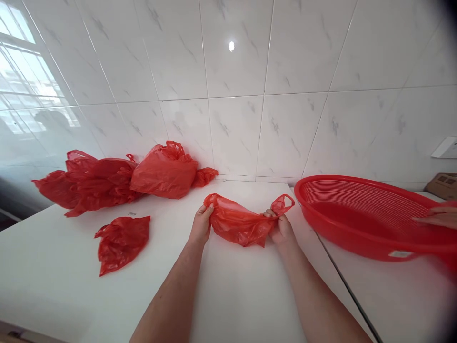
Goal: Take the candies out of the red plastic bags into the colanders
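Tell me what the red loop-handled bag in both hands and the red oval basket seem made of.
Red loop-handled bag: probably plastic film, slightly glossy; it is translucent and crinkled. Red oval basket: likely moulded plastic, smooth, softly shiny; its perforated wall looks stiff.

Red basket (357,216) (another person's hand (441,216), too) cut off at right.

Forearms (174,290) stretched forward, left grip (202,221) and right grip (281,227) apart, thumbs pinched inward.
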{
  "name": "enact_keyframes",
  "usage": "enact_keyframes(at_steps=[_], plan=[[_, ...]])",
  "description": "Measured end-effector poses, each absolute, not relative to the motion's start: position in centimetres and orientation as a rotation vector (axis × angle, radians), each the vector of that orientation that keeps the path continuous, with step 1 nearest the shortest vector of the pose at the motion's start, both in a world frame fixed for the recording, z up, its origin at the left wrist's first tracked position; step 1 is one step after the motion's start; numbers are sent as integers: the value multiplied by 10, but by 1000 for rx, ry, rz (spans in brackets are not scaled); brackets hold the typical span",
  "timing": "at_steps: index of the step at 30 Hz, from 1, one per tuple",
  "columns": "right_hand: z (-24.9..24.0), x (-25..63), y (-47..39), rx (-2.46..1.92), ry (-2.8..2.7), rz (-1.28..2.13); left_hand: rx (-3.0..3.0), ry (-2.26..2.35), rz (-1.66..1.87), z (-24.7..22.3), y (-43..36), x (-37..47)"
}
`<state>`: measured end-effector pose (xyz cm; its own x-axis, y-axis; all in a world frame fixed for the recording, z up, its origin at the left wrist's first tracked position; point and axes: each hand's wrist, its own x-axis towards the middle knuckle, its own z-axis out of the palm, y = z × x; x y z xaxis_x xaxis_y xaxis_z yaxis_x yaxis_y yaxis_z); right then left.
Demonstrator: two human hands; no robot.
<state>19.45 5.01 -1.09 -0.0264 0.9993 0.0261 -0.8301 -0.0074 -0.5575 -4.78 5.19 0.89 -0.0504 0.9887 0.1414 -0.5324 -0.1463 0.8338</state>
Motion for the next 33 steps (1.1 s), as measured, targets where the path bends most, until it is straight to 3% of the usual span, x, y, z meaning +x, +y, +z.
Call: enact_keyframes(at_steps=[18, 26, 33], plan=[[14, 155, 24, -523, -909, 1782, 843, 639, 1464, 0, 48, -27], [11, 152, 26, -766, -830, 1682, 852, 604, 1398, 6, 43, -22], [22, 143, 17, -746, -1267, 1709, 997, 642, 1340, 8, 40, -16]])
